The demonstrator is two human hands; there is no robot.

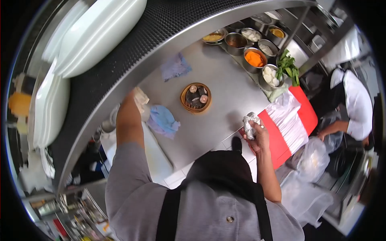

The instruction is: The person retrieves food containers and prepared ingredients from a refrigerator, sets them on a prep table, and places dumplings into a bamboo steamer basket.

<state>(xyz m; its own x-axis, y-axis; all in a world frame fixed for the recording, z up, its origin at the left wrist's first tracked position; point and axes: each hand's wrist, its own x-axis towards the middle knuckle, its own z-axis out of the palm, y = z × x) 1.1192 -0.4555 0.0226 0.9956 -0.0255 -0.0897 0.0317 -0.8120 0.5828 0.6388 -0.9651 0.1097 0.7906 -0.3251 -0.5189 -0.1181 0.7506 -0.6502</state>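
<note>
My right hand (260,138) is closed around a crumpled whitish bundle (251,123), perhaps plastic or foil, near the right edge of the steel table (201,138). My left forearm reaches up to the shelf edge, and the fingers of my left hand (132,99) do not show clearly. Beside it is a crumpled cream-coloured piece (141,99), cloth or paper; whether the hand grips it I cannot see. A round bamboo steamer basket (209,97) stands on the table between my hands, with dark pieces and small pinkish rounds inside. A blue cloth (164,120) lies near my left arm.
Another bluish cloth (175,67) lies farther back. Metal bowls (253,68) of ingredients and leafy greens (288,69) line the far right. A red board (277,138) carries white plastic. White plates (100,38) sit on the overhead shelf (161,26). A person (354,104) works at right beside plastic bags (313,158).
</note>
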